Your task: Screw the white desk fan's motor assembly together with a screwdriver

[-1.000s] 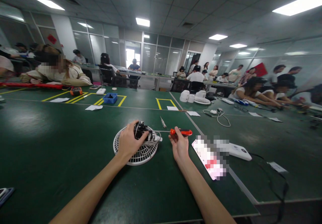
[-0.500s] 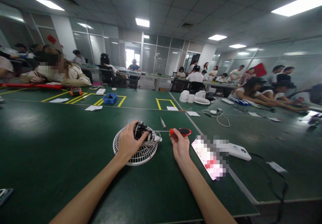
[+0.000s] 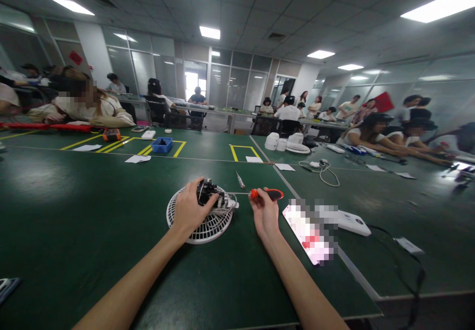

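My left hand (image 3: 190, 209) is closed around a small black motor assembly (image 3: 211, 192) with white wires, which rests on a white round fan grille (image 3: 202, 218) lying flat on the green table. My right hand (image 3: 264, 212) grips a screwdriver (image 3: 265, 194) with a red and black handle. Its thin shaft points left and its tip meets the white end of the assembly. A second small screwdriver (image 3: 240, 179) lies on the table just behind.
A phone (image 3: 308, 233) and a white box (image 3: 352, 222) with a black cable lie right of my right hand. A blue bin (image 3: 162, 144), white fan parts (image 3: 287, 144) and a coiled cable (image 3: 324, 169) sit farther back. Other people sit at neighbouring tables.
The screwdriver handle has turned slightly in my right hand's fingers. Both hands and the assembly stay in the same place.
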Demonstrator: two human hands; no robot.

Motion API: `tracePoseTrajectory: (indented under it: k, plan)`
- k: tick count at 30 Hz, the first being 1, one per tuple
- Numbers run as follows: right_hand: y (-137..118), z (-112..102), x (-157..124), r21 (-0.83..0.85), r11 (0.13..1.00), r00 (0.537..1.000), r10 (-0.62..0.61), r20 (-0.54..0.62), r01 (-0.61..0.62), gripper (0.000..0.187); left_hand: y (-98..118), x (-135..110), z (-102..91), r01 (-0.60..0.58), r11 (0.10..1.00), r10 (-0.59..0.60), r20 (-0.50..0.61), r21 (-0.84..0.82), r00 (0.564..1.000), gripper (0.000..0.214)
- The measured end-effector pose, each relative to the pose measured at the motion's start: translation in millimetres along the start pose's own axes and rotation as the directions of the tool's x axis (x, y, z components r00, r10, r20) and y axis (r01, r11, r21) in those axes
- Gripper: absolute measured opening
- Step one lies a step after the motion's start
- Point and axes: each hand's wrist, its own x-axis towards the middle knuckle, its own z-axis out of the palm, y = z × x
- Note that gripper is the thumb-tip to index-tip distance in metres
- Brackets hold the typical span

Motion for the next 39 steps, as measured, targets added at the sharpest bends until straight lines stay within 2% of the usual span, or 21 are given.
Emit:
tracePoseTrajectory:
  k: [6, 19, 29, 36, 39]
  plan:
    - [-1.9, 0.8, -1.6, -0.091, 0.996, 0.999, 0.006, -0.047, -0.010, 0.062, 0.8, 0.5, -0.9, 0.001, 1.000, -0.001, 0.001, -0.012, 1.000, 0.064]
    - [-0.8, -2.0, 0.9, -0.029, 0.999, 0.999, -0.030, -0.017, 0.030, 0.050, -2.2, 0.0, 2.1, -0.015, 1.000, 0.015, -0.022, -0.010, 1.000, 0.063]
    - [-3.6, 2.3, -1.4, 0.046, 0.999, 0.999, 0.017, 0.032, -0.019, 0.059, -0.5, 0.1, -1.1, 0.031, 1.000, -0.031, -0.004, -0.001, 0.999, 0.069]
    - [-3.2, 2.8, -5.5, -0.115, 0.993, 0.999, -0.017, -0.045, 0.011, 0.064, 5.8, 1.4, -4.2, 0.045, 0.999, -0.045, 0.001, -0.009, 0.999, 0.063]
    - [-2.3, 2.7, -6.1, -0.162, 0.987, 0.999, -0.013, -0.042, 0.006, 0.064, 5.3, 1.8, -4.5, 0.049, 0.999, -0.049, -0.006, -0.011, 0.999, 0.064]
